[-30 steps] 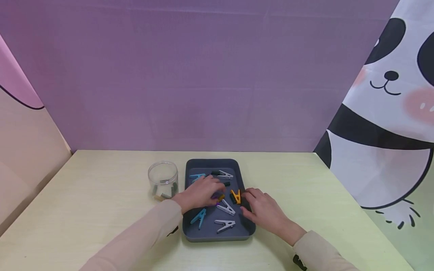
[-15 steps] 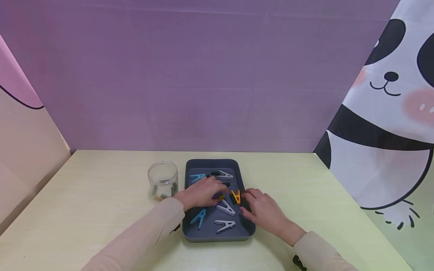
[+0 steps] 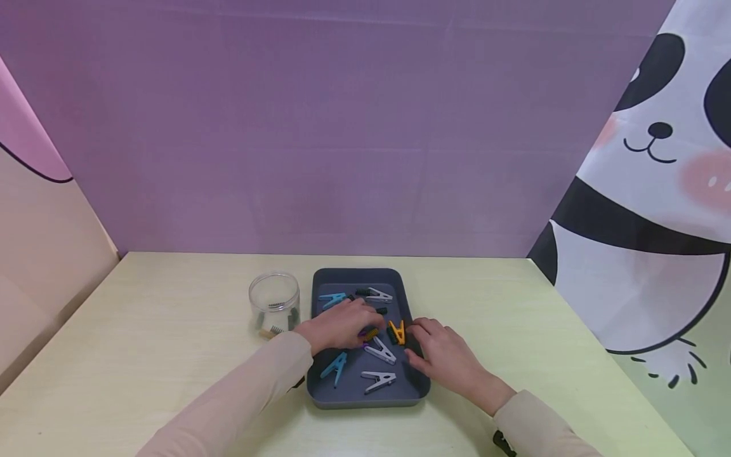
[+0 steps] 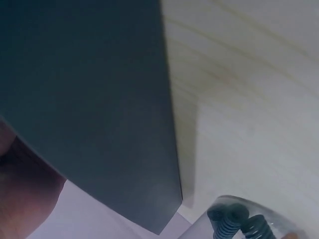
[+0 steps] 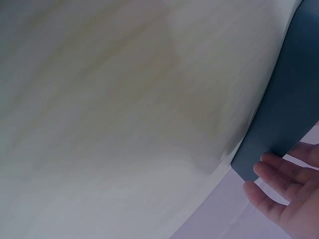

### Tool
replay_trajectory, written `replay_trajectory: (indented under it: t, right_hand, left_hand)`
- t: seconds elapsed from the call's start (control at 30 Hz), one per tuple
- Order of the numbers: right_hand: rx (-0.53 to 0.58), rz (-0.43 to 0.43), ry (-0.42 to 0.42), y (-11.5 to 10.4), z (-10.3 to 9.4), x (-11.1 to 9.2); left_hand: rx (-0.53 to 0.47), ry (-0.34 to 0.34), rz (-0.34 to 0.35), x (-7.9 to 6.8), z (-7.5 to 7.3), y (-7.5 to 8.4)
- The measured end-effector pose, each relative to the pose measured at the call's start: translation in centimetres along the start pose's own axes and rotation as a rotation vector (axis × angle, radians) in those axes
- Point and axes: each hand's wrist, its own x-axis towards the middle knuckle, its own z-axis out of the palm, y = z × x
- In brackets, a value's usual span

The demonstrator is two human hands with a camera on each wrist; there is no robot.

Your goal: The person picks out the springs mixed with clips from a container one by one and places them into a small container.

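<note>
A dark grey tray point(image 3: 365, 397) holds several spring clips: two light blue ones, the nearer blue clip point(image 3: 335, 366), several grey-white ones such as the grey clip point(image 3: 379, 379), and an orange clip point(image 3: 398, 331). My left hand point(image 3: 342, 327) reaches over the tray's left side, its fingers curled down on a purple clip point(image 3: 365, 344) with a yellow-brown ridged piece point(image 3: 371, 335). The fingers hide most of that clip. At the tray's right edge, my right hand point(image 3: 448, 355) rests with relaxed fingers on the rim. In the right wrist view those fingers point(image 5: 276, 174) lie against the wall.
Left of the tray stands a clear round jar point(image 3: 274, 292) with dark coiled pieces point(image 4: 232, 221) inside. Black ridged pieces point(image 3: 362, 292) lie in the tray's far part. A purple backdrop point(image 3: 331, 158) rises behind the pale table point(image 3: 171, 330).
My left hand has shifted very slightly to the right; the purple clip and its yellow-brown piece have turned a little under the fingers. The right hand and the tray stay in place.
</note>
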Motion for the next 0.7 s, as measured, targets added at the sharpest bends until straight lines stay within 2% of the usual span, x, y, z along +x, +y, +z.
replay_trajectory:
  t: [0.4,0.7]
  right_hand:
    - [0.006,0.005,-0.011,-0.01,-0.04,0.02]
    - [0.007,0.008,-0.015,-0.03,-0.09,-0.01]
  left_hand:
    - [-0.008,0.003,-0.001,0.00,0.02,0.01]
    - [-0.008,0.042,0.014,-0.26,-0.01,-0.28]
